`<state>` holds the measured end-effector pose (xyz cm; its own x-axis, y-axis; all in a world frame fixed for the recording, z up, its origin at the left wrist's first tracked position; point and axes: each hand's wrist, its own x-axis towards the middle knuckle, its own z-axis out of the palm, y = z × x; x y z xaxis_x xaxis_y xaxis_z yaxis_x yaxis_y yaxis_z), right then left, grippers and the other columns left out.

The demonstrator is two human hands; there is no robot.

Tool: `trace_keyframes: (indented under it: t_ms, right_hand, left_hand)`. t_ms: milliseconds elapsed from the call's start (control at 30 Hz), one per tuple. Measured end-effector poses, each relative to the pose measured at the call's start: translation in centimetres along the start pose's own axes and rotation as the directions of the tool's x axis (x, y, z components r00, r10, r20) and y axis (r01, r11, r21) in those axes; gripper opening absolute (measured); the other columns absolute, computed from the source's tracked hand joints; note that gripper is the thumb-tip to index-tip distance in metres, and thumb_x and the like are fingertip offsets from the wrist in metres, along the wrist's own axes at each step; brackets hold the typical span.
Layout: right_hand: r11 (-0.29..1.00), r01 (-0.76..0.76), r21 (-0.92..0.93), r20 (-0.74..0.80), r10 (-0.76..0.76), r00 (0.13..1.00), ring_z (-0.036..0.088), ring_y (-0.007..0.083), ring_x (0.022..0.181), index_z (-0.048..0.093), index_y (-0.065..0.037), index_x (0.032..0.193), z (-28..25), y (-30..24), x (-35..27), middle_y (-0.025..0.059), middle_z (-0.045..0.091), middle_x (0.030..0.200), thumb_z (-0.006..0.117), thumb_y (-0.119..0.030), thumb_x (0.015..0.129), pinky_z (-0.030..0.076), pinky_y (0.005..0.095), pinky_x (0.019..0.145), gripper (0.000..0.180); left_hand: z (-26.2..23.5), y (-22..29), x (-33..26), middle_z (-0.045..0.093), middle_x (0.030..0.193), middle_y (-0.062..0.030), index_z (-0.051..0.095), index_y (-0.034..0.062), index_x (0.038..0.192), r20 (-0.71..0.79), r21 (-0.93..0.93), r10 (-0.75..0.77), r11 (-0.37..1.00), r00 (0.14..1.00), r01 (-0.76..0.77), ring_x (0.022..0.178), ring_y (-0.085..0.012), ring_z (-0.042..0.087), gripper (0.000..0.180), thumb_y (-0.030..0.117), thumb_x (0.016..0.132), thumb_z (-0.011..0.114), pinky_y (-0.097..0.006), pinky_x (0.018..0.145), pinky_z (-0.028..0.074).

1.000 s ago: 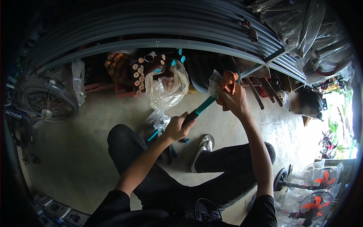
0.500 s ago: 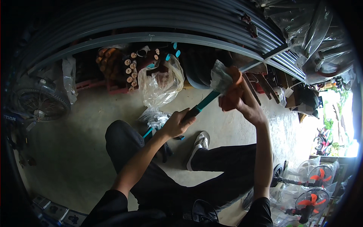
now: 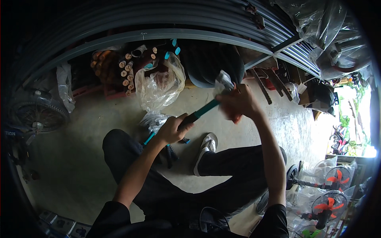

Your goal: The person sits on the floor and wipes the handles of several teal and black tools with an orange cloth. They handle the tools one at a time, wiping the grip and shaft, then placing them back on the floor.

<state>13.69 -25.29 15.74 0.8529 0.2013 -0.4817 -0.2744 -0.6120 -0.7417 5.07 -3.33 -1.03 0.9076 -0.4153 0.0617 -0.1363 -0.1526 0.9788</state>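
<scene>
The teal-shafted hand tool (image 3: 207, 108) is held up beyond the sandal (image 3: 209, 142) as seen here. Its long axis slants: the black handle end lies to the left and nearer, and the end in clear plastic wrap (image 3: 224, 79) points away rightward. The left hand (image 3: 172, 130) has its grip clasped round the black handle; the right hand (image 3: 243, 102), blurred, has its grip curled on an orange piece (image 3: 237, 119) beside the wrap. Left of the sandal sits a plastic-covered bundle (image 3: 154, 121).

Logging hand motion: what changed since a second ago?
The orange item in the right hand went from mostly above the hand to mostly below it. View shifted slightly. Left hand still grips the teal-and-black handle; nothing visibly let go.
</scene>
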Motion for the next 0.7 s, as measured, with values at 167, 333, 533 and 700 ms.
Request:
trace_keyframes:
  t_ms: [167,333,533,700]
  right_hand:
    - [0.946,0.264,-0.191,-0.415,-0.321,0.851,0.057,0.0078,0.042,0.063,0.003,0.104,3.9,0.5,1.7,0.0051,0.062,0.054,0.075,-0.02,0.083,0.041,0.021,0.036,0.034]
    - [0.932,0.333,-0.143,-0.363,-0.363,0.858,0.057,0.0101,0.041,0.058,0.001,0.088,2.7,0.1,1.4,0.0067,0.061,0.053,0.076,-0.023,0.084,0.042,0.0256,0.033,0.03]
    - [0.98,0.186,-0.071,0.103,-0.178,0.979,0.064,0.0143,0.049,0.062,0.006,0.087,-0.2,-0.8,2.1,0.0105,0.065,0.06,0.077,-0.019,0.082,0.051,0.0274,0.041,0.03]
    - [0.932,0.35,-0.094,0.049,-0.347,0.937,0.066,0.0124,0.056,0.062,0.005,0.09,0.8,-0.2,2.6,0.0098,0.067,0.068,0.077,-0.012,0.08,0.052,0.0255,0.045,0.025]
  left_hand:
    - [2.2,-0.6,-0.8,0.056,0.06,-0.0133,0.056,0.002,0.095,-0.135,-0.055,-0.083,0.996,0.987,0.076,0.053,-0.03,0.057,0.032,0.033,0.094,0.059,-0.038,0.052,0.041]
    - [3.2,1.2,-1.2,0.058,0.063,-0.0124,0.057,0.0015,0.096,-0.125,-0.067,-0.136,0.989,0.983,0.128,0.054,-0.0273,0.058,0.032,0.034,0.094,0.058,-0.036,0.054,0.044]
    - [-2.2,1.0,-1.0,0.055,0.062,-0.0104,0.056,0.0005,0.096,0.103,0.006,-0.129,0.992,0.986,0.129,0.056,-0.0187,0.052,0.03,0.03,0.093,0.06,-0.033,0.056,0.041]
    - [-4.5,1.6,-0.8,0.06,0.064,-0.018,0.057,0.0,0.097,0.17,0.128,-0.153,0.983,0.973,0.132,0.058,-0.0303,0.059,0.034,0.033,0.092,0.06,-0.038,0.057,0.042]
